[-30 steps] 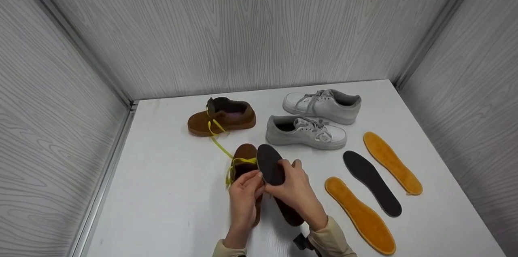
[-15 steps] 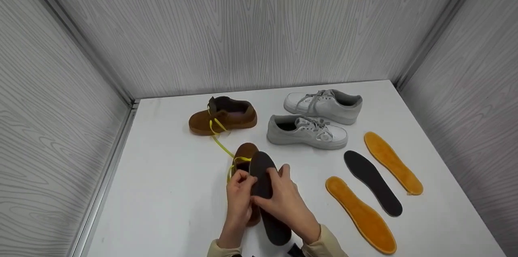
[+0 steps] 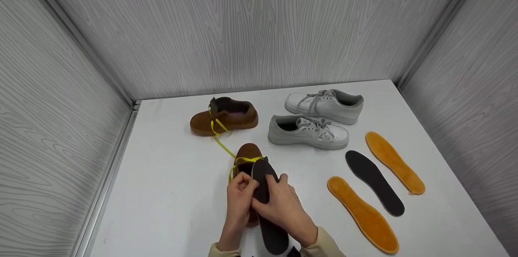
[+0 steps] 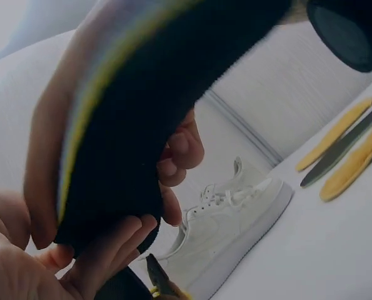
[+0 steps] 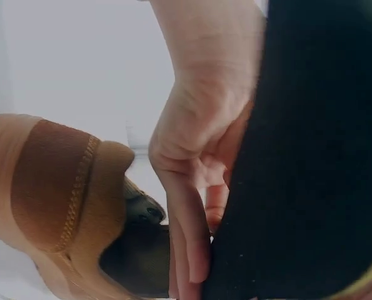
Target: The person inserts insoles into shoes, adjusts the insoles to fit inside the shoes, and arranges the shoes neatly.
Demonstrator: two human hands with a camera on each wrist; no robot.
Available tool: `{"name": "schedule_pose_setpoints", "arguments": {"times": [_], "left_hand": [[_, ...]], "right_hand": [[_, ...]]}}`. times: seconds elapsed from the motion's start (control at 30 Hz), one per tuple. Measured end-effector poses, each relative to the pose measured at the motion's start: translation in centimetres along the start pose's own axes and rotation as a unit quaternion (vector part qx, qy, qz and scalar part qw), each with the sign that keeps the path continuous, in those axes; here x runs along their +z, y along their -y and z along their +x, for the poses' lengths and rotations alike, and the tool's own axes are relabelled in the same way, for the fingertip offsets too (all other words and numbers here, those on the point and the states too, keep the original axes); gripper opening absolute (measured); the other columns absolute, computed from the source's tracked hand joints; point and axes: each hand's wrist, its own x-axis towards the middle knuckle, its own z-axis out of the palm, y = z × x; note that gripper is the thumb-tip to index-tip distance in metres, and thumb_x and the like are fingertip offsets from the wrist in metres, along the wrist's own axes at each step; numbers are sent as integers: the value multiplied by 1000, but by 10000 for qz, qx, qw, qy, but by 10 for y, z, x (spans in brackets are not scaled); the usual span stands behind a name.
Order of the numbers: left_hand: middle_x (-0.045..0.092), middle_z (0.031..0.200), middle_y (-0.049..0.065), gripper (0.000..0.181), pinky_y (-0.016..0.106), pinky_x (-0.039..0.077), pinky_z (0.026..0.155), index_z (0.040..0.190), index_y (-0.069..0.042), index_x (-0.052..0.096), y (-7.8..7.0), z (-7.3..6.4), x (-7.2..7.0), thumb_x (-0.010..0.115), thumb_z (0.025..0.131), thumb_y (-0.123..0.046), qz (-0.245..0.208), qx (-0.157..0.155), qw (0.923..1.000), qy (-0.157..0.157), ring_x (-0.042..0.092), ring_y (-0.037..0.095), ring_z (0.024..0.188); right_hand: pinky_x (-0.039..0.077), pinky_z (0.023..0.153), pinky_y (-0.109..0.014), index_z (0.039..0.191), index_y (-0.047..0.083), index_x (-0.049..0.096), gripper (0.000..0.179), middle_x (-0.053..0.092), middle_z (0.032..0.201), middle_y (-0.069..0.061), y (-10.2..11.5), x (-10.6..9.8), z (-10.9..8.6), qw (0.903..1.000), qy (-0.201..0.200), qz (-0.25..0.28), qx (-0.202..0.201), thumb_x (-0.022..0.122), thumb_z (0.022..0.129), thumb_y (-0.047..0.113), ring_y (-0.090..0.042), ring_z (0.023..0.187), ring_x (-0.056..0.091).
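A black insole [image 3: 274, 236] is held at a slant, toe end up, over a brown shoe [image 3: 249, 151] with yellow laces. My right hand [image 3: 285, 204] grips it across the middle, thumb on one edge and fingers on the other. On the opposite edge my left hand [image 3: 238, 196] pinches it near the upper end. The left wrist view shows the dark face of the insole [image 4: 129, 131] between both hands' fingers. Beside it in the right wrist view, the brown shoe [image 5: 54, 187] shows its stitched heel and opening. Most of that shoe is hidden from the head by my hands.
Another brown shoe [image 3: 202, 123] stands behind, a yellow lace trailing from it. Two white sneakers [image 3: 309, 135] sit at the back. To the right lie two orange insoles [image 3: 364, 216] with a second black insole [image 3: 374, 182] between them. Grey wood-grain panels [image 3: 259, 26] surround the table.
Both hands have drawn the black insole down toward the body and turned it to stand more upright in the head view. The other shoes and insoles stay in place.
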Motion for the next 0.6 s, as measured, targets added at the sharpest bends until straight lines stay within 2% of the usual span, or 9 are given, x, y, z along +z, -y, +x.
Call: {"name": "schedule_pose_setpoints", "arguments": {"times": [0.1,0.23,0.37,0.43,0.5,0.6], "left_hand": [[48,65,4,17,24,40,54,75,1,55,3,1,-1,67,85,5,515,420,9976,-196,47,14,60],[53,65,5,20,22,37,50,70,1,58,1,3,-2,72,84,3,969,1011,9887,-539,45,11,55],[58,65,8,20,21,40,49,68,3,58,-16,-2,2,71,82,9,1242,1550,9779,-648,51,11,54],[59,65,10,19,21,43,50,68,3,58,-19,-2,3,69,81,13,1527,1930,9665,-729,53,13,54],[63,66,8,19,20,47,53,69,1,62,-13,2,0,69,79,14,1739,2380,9514,-889,57,14,58],[66,69,7,19,19,48,55,70,-4,65,3,14,-8,70,79,13,2066,3089,9208,-1189,60,14,59]], "right_hand": [[53,57,-39,122,2,62,60,49,100,-20,0,3,1,9999,-24,16,104,72,81,44,-27,69,60],[54,60,-41,124,1,64,62,49,101,-22,2,3,3,9996,-21,102,258,69,82,45,-30,72,61],[54,62,-41,126,0,64,61,49,102,-22,3,2,4,9993,66,148,326,68,83,43,-30,73,61],[54,61,-41,126,-1,64,58,48,101,-21,3,2,4,9993,55,181,315,67,83,39,-29,71,60],[54,61,-40,125,0,65,56,48,100,-20,3,2,3,9993,37,190,333,65,82,36,-27,70,59],[54,62,-40,124,0,65,53,49,101,-20,4,1,2,9991,50,212,364,63,82,33,-28,72,60]]}}
